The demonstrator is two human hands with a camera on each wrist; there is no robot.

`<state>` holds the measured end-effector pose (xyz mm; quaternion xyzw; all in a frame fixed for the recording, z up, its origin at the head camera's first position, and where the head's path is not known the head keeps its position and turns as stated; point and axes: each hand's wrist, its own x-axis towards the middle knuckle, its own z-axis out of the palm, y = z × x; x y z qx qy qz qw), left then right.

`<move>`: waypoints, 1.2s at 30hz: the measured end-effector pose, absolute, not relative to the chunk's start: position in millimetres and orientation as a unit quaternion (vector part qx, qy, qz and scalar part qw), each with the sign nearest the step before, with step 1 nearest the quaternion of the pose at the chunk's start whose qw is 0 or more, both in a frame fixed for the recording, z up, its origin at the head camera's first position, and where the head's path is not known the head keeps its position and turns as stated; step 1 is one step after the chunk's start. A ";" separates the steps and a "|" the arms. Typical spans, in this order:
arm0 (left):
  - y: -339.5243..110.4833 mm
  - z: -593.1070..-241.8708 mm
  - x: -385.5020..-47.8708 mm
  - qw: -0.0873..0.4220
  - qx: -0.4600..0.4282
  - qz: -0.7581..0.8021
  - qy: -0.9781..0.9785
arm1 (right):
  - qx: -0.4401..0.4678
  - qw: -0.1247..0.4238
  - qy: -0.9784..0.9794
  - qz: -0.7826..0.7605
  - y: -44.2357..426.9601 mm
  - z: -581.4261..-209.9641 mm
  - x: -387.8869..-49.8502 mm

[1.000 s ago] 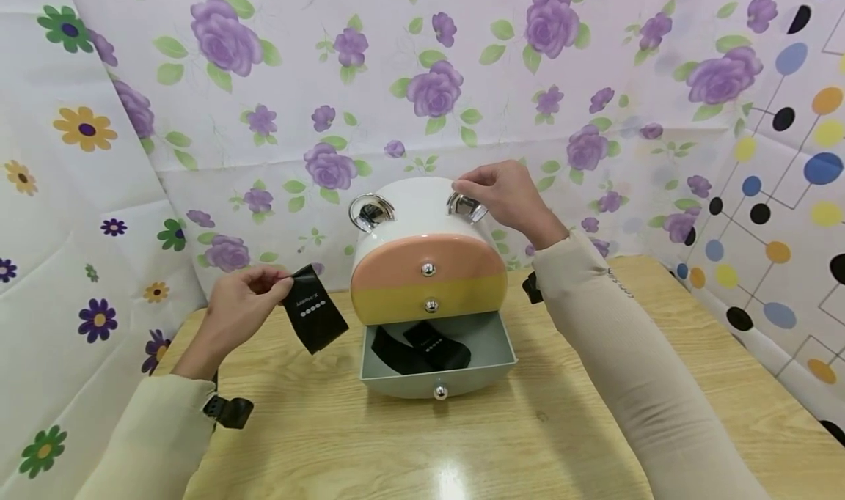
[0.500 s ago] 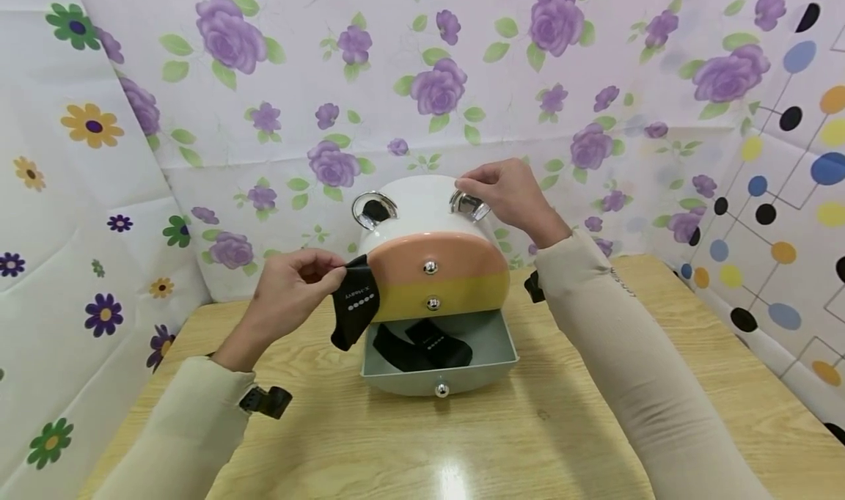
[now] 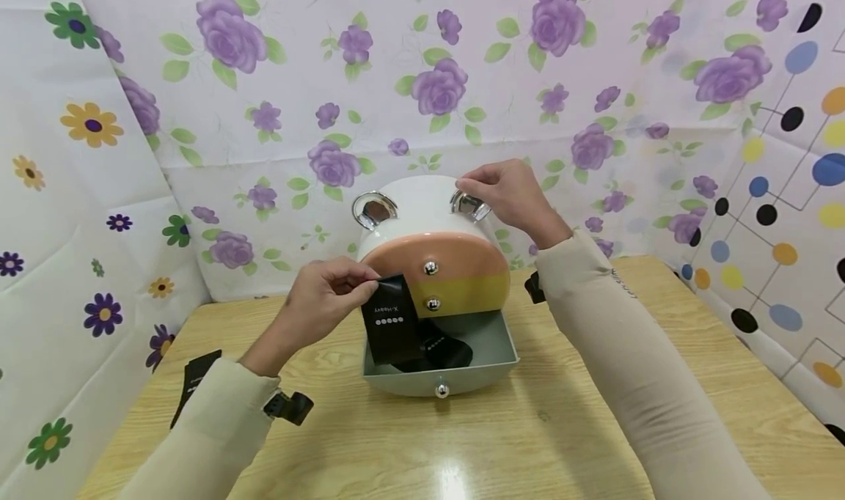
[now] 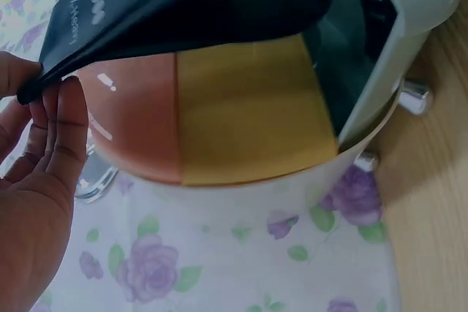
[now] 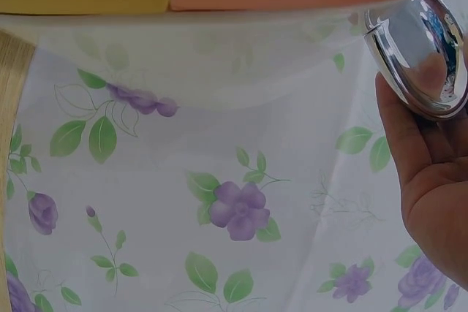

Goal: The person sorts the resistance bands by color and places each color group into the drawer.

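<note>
My left hand [image 3: 323, 298] pinches the top edge of a black resistance band [image 3: 391, 331] marked X-Heavy. The band hangs over the left part of a pulled-out grey-green drawer [image 3: 478, 377], which belongs to a small rounded white cabinet [image 3: 422, 196]. Inside the drawer lie black bands [image 3: 452, 352], partly hidden behind the hanging one. In the left wrist view, thumb and fingers nip one end of the band [image 4: 146, 12]. My right hand [image 3: 511, 196] holds the right chrome ear [image 3: 470, 205] on the cabinet's top; the right wrist view shows fingers behind that ear [image 5: 424, 56].
Two more drawer fronts, orange [image 3: 396, 254] and yellow [image 3: 472, 295], are closed, each with a silver knob. More black bands [image 3: 196, 383] lie on the wooden table [image 3: 528, 441] at the left, partly covered by my left sleeve. Patterned cloth hangs behind and at both sides.
My left hand has carried the band rightward from beside the cabinet to above the open drawer. The bands at the table's left have come into sight. My right hand stays on the ear.
</note>
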<state>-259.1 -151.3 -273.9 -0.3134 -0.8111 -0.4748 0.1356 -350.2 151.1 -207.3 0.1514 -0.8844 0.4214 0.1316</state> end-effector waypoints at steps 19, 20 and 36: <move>-139.8 -328.0 -262.1 0.092 -0.352 -0.384 -0.849 | 0.159 0.147 -0.882 0.419 151.5 -208.2 -351.3; -139.5 -332.4 -262.6 0.097 -0.359 -0.366 -0.853 | 0.158 0.146 -0.882 0.419 151.2 -208.5 -351.3; -143.1 -337.9 -264.3 0.127 -0.321 -0.320 -0.882 | 0.156 0.146 -0.882 0.420 150.7 -209.2 -352.1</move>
